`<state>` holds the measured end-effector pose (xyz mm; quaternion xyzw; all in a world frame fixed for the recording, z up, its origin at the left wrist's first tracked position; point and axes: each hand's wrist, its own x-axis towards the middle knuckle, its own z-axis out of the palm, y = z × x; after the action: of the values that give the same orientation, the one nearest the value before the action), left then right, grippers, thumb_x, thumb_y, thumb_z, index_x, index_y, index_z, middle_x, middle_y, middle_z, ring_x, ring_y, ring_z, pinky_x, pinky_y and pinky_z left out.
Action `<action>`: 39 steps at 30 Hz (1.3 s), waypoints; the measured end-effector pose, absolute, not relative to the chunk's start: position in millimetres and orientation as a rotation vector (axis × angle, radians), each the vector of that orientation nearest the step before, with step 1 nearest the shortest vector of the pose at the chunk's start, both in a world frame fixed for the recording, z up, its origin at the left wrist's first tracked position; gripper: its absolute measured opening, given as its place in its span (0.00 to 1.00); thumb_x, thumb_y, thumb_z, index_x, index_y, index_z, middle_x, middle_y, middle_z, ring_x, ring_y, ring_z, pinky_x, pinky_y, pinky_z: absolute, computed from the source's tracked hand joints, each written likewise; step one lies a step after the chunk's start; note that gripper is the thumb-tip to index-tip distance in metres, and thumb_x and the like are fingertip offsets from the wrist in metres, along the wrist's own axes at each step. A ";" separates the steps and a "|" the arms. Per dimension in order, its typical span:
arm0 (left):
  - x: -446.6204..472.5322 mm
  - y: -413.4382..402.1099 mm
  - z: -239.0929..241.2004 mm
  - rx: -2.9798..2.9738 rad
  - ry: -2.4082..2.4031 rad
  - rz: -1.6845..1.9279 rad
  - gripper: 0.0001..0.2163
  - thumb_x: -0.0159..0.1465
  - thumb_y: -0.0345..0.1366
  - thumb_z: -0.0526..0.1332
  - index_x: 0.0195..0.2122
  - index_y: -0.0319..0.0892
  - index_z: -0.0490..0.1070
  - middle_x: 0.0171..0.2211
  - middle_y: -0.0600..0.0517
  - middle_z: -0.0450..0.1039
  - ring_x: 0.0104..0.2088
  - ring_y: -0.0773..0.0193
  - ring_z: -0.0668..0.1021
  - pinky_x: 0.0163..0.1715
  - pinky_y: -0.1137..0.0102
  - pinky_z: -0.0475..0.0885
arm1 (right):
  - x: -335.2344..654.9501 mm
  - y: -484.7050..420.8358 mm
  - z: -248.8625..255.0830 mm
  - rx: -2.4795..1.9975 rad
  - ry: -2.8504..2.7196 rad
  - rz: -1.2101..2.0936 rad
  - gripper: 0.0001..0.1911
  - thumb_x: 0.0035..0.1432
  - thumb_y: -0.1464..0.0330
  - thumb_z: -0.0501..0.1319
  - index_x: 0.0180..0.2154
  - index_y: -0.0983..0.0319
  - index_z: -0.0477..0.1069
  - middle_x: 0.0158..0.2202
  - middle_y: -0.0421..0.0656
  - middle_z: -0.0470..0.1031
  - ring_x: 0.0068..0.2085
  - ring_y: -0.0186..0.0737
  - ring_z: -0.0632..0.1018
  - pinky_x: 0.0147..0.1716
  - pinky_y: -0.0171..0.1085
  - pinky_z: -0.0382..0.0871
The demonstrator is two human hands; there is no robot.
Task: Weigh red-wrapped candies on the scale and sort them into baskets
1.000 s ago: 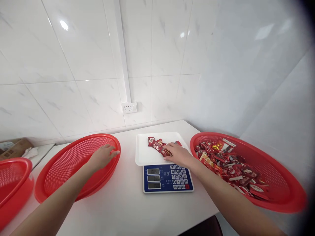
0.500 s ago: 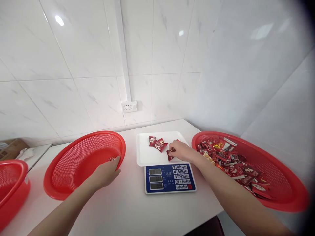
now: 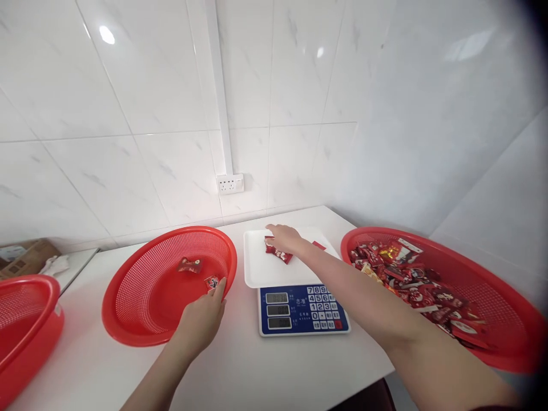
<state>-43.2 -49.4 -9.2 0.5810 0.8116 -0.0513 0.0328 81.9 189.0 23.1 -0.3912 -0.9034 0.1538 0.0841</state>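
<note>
My left hand (image 3: 203,319) is closed on the right rim of a red plastic basket (image 3: 141,257). Beside its fingertips, a small snack packet (image 3: 212,282) shows inside that basket. Another dark red snack packet (image 3: 189,265), slightly blurred, appears within the basket; whether it lies still I cannot tell. My right hand (image 3: 283,238) is over the white tray (image 3: 254,274) of a scale, fingers apart and stretched leftward. Just below it are red snack packets (image 3: 280,254) on the tray, partly covered by the hand. A red piece of wrapper (image 3: 319,245) shows behind my wrist.
The scale's blue keypad panel (image 3: 303,311) faces me. To the right, a large red basket (image 3: 505,331) holds many mixed snack packets (image 3: 411,279). Another red basket (image 3: 29,331) stands far left, near a cardboard box (image 3: 29,260). A tiled wall with a socket (image 3: 230,184) rises behind.
My right hand moved left and away across the tray, and the packet it held is out of its fingers. A dark red packet now shows in the left basket, which has shifted right.
</note>
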 end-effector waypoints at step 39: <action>-41.6 -51.3 -12.6 1.877 2.510 -0.134 0.21 0.66 0.31 0.45 0.61 0.36 0.51 0.38 0.41 0.76 0.33 0.54 0.79 0.25 0.67 0.70 | 105.1 170.2 -7.4 -0.960 -2.718 0.624 0.12 0.51 0.72 0.59 0.40 0.63 0.72 0.45 0.49 0.70 0.41 0.44 0.75 0.42 0.39 0.65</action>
<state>-41.6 -51.3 -12.6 0.5983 0.8002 -0.0426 0.0022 105.1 170.2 -7.4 -0.3239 -0.9173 0.2105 0.0961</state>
